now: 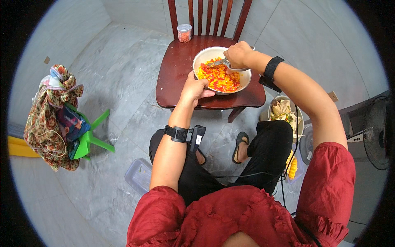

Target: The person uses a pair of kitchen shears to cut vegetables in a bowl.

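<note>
A round metal bowl rests near the front of a dark red wooden chair's seat. It holds a chopped red and yellow mixture, finely cut. My left hand grips the bowl's rim at its near left side, thumb over the edge. Over the bowl's right part, my right hand is closed around the handles of metal scissors, whose blades point left into the mixture. One handle loop shows below my fingers; the blade tips are partly hidden by the mixture.
A clear lidded jar with reddish contents stands at the seat's back left. On the floor are a pail of husks, yellow corn cobs, a plastic basket and a cloth-laden green stool. A fan stands right; black cables hang beside my right leg.
</note>
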Available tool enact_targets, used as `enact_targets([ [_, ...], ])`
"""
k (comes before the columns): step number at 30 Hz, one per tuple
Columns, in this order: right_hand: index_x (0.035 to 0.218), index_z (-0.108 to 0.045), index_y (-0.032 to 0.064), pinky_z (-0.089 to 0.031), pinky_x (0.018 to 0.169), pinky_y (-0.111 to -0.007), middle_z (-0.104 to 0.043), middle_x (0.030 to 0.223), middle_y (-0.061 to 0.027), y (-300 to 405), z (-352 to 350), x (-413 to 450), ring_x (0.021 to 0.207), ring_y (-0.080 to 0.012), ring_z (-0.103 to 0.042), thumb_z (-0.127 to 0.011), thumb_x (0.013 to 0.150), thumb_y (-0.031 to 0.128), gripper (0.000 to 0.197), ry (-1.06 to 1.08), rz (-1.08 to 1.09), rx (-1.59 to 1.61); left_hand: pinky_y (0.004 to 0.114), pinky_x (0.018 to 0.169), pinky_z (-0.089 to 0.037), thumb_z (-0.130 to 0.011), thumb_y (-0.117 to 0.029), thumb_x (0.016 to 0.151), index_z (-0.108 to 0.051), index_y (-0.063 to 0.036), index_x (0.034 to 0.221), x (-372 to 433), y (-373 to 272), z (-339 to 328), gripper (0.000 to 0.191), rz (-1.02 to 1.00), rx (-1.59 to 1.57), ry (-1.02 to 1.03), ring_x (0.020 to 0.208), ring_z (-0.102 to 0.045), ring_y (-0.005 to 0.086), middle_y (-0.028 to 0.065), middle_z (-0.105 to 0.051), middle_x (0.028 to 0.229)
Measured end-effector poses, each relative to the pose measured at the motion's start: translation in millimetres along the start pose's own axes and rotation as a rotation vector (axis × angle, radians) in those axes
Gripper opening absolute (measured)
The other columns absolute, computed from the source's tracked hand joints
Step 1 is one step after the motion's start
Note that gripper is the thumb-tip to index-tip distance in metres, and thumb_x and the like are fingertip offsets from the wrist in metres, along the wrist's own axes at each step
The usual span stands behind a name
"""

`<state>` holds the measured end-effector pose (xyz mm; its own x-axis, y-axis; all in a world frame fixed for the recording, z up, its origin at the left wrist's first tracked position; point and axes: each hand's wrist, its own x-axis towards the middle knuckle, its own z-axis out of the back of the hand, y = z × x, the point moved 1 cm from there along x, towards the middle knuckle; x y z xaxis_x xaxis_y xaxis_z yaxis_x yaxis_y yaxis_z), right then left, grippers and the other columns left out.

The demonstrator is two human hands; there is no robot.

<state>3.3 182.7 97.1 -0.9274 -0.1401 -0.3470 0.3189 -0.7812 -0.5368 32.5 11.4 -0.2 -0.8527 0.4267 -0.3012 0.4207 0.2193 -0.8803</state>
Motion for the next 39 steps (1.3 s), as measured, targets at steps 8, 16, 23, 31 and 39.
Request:
enact_targets([
  [8, 0.092, -0.068, 0.0095, -0.051, 0.070, -0.038, -0.068, 0.087, -0.0100, -19.2, 1.9, -26.6, 0.085, -0.0266, -0.066, -0.074, 0.066, 0.047, 0.046, -0.083, 0.020, 0.073, 0.035, 0.058, -0.061, -0.047, 0.004, 0.082, -0.027, -0.0018, 0.132, 1.3, 1.8, 1.5, 0.054, 0.012, 0.019, -0.006, 0.073, -0.066, 0.0306, 0.0218, -0.058, 0.103],
  [16, 0.096, -0.066, 0.0055, -0.049, 0.072, -0.040, -0.067, 0.088, -0.0151, -49.0, -20.8, -81.5, 0.085, -0.0311, -0.064, -0.075, 0.066, 0.048, 0.052, -0.217, -0.222, 0.597, 0.036, 0.058, -0.060, -0.045, 0.001, 0.083, -0.028, -0.0041, 0.131, 0.4, 1.9, 5.0, 0.051, 0.037, -0.002, 0.019, 0.071, -0.066, 0.0326, 0.0226, -0.057, 0.104],
  [23, 0.099, -0.066, 0.0067, -0.049, 0.071, -0.038, -0.067, 0.088, -0.0153, -33.8, -59.6, -114.1, 0.081, -0.0305, -0.064, -0.076, 0.066, 0.032, 0.043, -0.296, -0.221, 0.857, 0.037, 0.052, -0.060, -0.041, -0.006, 0.087, -0.025, -0.0073, 0.135, -0.9, 3.6, -2.5, 0.050, 0.113, 0.008, -0.031, 0.067, -0.066, 0.0339, 0.0216, -0.052, 0.116],
  [31, 0.101, -0.064, 0.0067, -0.048, 0.073, -0.034, -0.067, 0.086, -0.0122, -24.1, -87.6, -103.9, 0.080, -0.0245, -0.063, -0.076, 0.068, 0.028, 0.042, -0.413, -0.229, 1.130, 0.048, 0.071, -0.058, -0.038, 0.003, 0.081, -0.026, -0.0101, 0.133, 2.6, 6.6, -10.4, 0.055, 0.154, -0.081, 0.038, 0.094, -0.062, 0.0388, 0.0207, -0.052, 0.117],
  [39, 0.103, -0.061, 0.0086, -0.048, 0.073, -0.037, -0.066, 0.088, -0.0133, -32.5, -107.4, -84.7, 0.083, -0.0288, -0.063, -0.074, 0.071, 0.036, 0.045, -0.511, -0.189, 1.261, 0.051, 0.071, -0.058, -0.038, 0.008, 0.077, -0.026, -0.0097, 0.135, 1.0, 6.9, -16.2, 0.062, 0.085, -0.059, 0.010, 0.102, -0.059, 0.0352, 0.0191, -0.048, 0.124],
])
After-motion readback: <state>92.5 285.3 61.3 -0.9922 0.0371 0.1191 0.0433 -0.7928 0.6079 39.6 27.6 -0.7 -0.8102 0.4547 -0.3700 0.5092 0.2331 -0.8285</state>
